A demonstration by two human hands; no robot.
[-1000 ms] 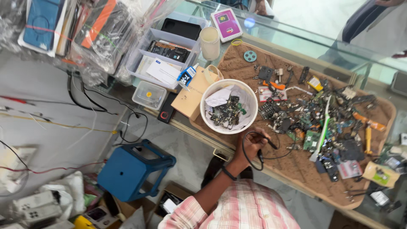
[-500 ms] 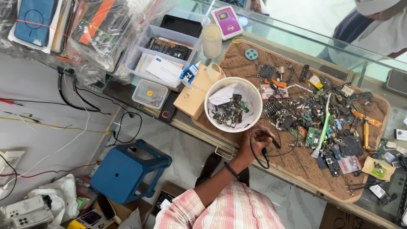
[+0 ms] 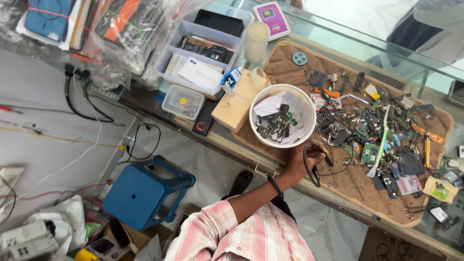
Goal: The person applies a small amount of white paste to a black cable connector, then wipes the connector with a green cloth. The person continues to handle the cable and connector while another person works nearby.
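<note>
My left hand [image 3: 303, 157] rests on the brown cork mat [image 3: 357, 186] at the near edge of the bench, just below a white bowl [image 3: 308, 126] holding small electronic parts and paper. The fingers are closed around a thin black looped wire [image 3: 309, 171] with a dark tip. A black band sits on the wrist, and the sleeve is pink-striped. To the right of the hand lies a heap of small circuit boards and phone parts [image 3: 382, 135], with a white-and-green toothbrush [image 3: 382, 142] across it. My right hand is out of view.
A cardboard box [image 3: 234, 104], a clear plastic tray of parts [image 3: 203, 48], a small lidded box [image 3: 182, 101] and a cup [image 3: 256, 41] stand left of the bowl. A blue stool [image 3: 145, 191] is on the floor. Another person stands beyond the glass counter [image 3: 425, 29].
The view has drifted slightly. My left hand has stayed by the bowl with the black wire in it.
</note>
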